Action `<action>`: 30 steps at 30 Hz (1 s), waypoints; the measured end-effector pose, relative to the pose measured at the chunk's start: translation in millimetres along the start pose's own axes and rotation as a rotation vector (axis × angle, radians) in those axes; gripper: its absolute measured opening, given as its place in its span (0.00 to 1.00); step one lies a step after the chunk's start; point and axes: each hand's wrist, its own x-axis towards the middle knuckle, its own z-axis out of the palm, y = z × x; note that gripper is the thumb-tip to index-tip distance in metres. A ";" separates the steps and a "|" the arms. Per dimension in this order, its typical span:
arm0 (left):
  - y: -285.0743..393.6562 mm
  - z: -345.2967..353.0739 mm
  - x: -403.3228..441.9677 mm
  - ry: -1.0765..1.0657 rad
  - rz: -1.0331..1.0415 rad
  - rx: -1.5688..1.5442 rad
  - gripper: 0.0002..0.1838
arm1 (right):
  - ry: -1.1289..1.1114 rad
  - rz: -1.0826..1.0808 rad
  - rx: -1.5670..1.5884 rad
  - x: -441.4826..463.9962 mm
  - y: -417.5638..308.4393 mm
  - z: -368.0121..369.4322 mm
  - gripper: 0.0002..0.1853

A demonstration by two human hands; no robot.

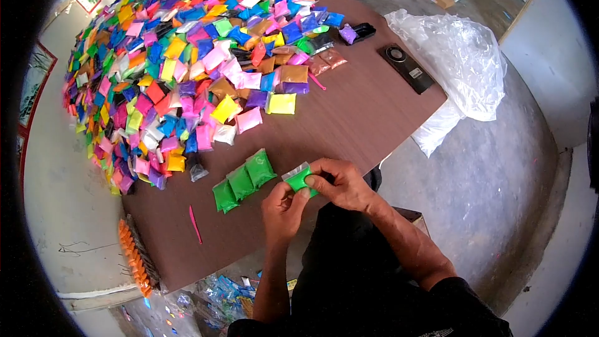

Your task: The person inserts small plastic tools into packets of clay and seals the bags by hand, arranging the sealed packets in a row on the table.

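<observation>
Both hands hold a small green packet (297, 176) near the table's front edge. My left hand (282, 209) grips its lower left side, and my right hand (340, 184) pinches it from the right. Three more green packets (242, 181) lie in a slightly overlapping row on the brown table (337, 118), just left of my hands. Beyond them spreads a large heap of packets in many colours (181, 68). One yellow packet (281, 103) lies at the heap's near right edge.
A pink stick (195, 224) lies at the table's left front, another (317, 81) beside the heap. At the right are a black scale (405, 68), a black tray (362, 34) and clear plastic sheeting (455, 62). Orange and dark bristly objects (134, 256) stand by the left edge.
</observation>
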 end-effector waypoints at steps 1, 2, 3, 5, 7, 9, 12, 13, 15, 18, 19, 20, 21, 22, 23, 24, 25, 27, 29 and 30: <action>-0.6 -1.2 0.0 0.010 0.049 0.021 0.07 | -0.003 -0.052 -0.015 0.8 -2.3 0.8 0.11; -1.4 -2.7 -0.4 0.021 0.097 0.042 0.07 | -0.006 -0.103 -0.029 1.3 -4.4 1.6 0.11; -3.0 -4.3 -0.9 0.022 0.096 0.042 0.07 | -0.008 -0.102 -0.028 1.3 -6.1 1.6 0.11; -6.0 -6.2 -0.7 0.026 0.119 0.045 0.06 | -0.042 -0.070 -0.083 2.3 -10.1 -0.5 0.12; -5.3 -5.8 -0.6 0.030 0.112 0.038 0.06 | -0.050 -0.047 -0.122 3.6 -16.4 -3.2 0.13; -4.4 -4.7 -0.9 0.033 0.103 0.032 0.06 | -0.056 -0.022 -0.162 3.5 -16.6 -4.4 0.13; -4.8 -1.6 -0.4 0.031 0.081 -0.003 0.06 | -0.065 -0.098 -0.199 3.6 -9.8 -4.0 0.11; -7.6 1.0 0.8 0.023 0.070 0.000 0.07 | -0.054 -0.030 -0.130 2.6 -7.3 -3.3 0.11; -7.6 2.7 1.7 0.014 0.060 0.004 0.07 | -0.044 0.037 -0.061 1.2 -6.3 -2.0 0.11; -3.8 2.5 0.5 0.017 0.048 0.063 0.08 | 0.001 0.051 -0.008 0.3 -7.1 -0.2 0.10; -4.0 0.7 0.7 0.010 0.045 0.060 0.09 | 0.011 -0.025 -0.052 0.9 -6.3 0.3 0.10; -4.4 -1.0 0.8 0.003 0.041 0.057 0.09 | 0.020 -0.101 -0.096 1.6 -6.0 0.7 0.10; -6.3 -2.2 0.8 0.004 0.042 0.056 0.09 | 0.018 -0.102 -0.097 2.0 -6.9 0.9 0.10; -9.3 -3.1 0.7 0.013 0.054 0.041 0.10 | 0.007 -0.125 -0.139 2.2 -8.3 0.9 0.11; -10.8 -3.6 0.7 0.022 0.065 0.025 0.10 | -0.004 -0.147 -0.181 2.4 -9.2 0.7 0.11; -10.8 -4.3 0.6 0.023 0.065 0.025 0.10 | -0.004 -0.147 -0.180 2.6 -9.5 0.5 0.11; -10.4 -5.0 0.6 0.016 0.063 0.036 0.10 | -0.008 -0.139 -0.174 2.8 -9.8 0.3 0.11; -8.1 -3.0 0.3 0.008 0.062 0.048 0.10 | -0.011 -0.132 -0.169 2.2 -8.7 -0.4 0.11; -2.5 2.8 -0.6 0.031 0.086 0.006 0.10 | -0.013 -0.051 -0.057 1.0 -3.8 -0.8 0.11; -0.4 2.5 -0.4 0.032 0.086 0.006 0.10 | -0.013 -0.052 -0.057 0.7 -2.3 -0.5 0.11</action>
